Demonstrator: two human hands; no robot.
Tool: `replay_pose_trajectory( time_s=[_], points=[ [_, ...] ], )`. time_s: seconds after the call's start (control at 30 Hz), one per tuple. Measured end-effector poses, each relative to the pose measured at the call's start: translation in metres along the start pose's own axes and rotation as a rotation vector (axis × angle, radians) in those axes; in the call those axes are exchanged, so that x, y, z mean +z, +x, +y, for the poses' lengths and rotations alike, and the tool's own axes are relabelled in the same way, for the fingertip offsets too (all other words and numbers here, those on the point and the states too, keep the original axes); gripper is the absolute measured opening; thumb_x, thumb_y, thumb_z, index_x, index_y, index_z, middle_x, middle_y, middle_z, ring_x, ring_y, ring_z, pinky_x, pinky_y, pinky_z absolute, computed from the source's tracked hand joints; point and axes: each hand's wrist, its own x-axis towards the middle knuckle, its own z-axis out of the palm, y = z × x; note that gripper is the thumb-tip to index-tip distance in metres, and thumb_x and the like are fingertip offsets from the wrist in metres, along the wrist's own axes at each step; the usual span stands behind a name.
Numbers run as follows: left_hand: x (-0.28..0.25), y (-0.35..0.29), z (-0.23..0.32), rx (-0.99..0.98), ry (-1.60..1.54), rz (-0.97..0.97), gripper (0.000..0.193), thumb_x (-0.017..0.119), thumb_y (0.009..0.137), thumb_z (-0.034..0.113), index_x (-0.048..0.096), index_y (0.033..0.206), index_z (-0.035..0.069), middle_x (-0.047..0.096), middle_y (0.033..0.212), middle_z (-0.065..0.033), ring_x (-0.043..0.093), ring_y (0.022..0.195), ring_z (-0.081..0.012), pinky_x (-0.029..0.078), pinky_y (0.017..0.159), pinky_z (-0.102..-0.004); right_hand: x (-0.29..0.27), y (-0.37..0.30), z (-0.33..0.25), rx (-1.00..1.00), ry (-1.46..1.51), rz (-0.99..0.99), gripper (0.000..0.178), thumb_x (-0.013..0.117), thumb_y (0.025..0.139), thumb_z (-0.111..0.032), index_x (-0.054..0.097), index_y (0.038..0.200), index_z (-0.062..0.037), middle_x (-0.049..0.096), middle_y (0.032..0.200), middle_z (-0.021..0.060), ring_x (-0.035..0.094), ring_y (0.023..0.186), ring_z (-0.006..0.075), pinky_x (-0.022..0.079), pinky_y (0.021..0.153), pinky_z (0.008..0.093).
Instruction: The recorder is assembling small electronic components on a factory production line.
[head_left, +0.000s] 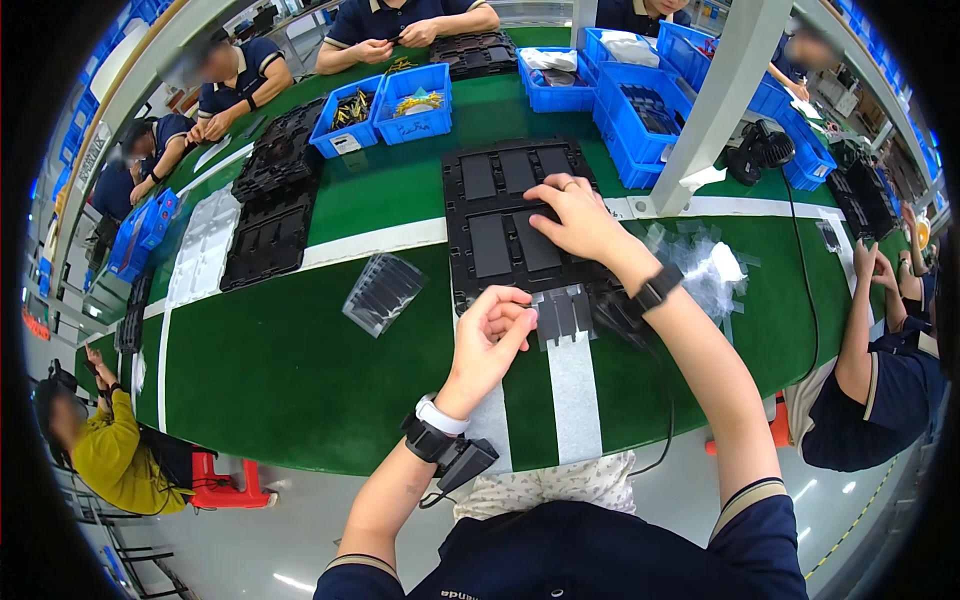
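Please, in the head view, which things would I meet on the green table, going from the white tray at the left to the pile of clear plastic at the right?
White tray, smaller black tray, shiny dark strips, large black tray, pile of clear plastic.

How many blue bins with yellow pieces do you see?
2, side by side on the green table beyond the left hand: the left bin and the right bin. Other bins show only part of their insides, so possibly more.
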Motion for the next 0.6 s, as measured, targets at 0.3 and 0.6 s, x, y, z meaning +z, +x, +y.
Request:
replay_pose_trajectory(
  time_s=[0.3, 0.6],
  points=[
    [0.0, -0.002, 0.0, 0.052, -0.036, 0.106, 0.012, 0.056, 0.083, 0.004, 0.051, 0.093, 0.001, 0.056, 0.074, -0.0037, 0.049, 0.058, -0.0051, 0.039, 0.051, -0.0167, -0.019, -0.078, -0.035, -0.208, 0.01, -0.023, 0.025, 0.061, 0.067, -0.003, 0.06, 0.092, -0.0072, 0.057, 0.087, 0.0056, 0.055, 0.087, 0.0232, 0.044, 0.075, 0.0344],
    [-0.008, -0.003, 0.003, -0.435, -0.332, -0.273, 0.051, 0.034, 0.091, 0.046, 0.056, 0.103, 0.002, 0.062, 0.088, -0.0093, 0.06, 0.075, -0.0125, 0.048, 0.068, -0.0233, -0.048, -0.114, -0.066, -0.249, 0.265, 0.29, 0.016, 0.064, 0.061, 0.0, 0.06, 0.075, -0.0081, 0.055, 0.08, 0.0019, 0.055, 0.08, 0.022, 0.043, 0.072, 0.0335]
  ],
)
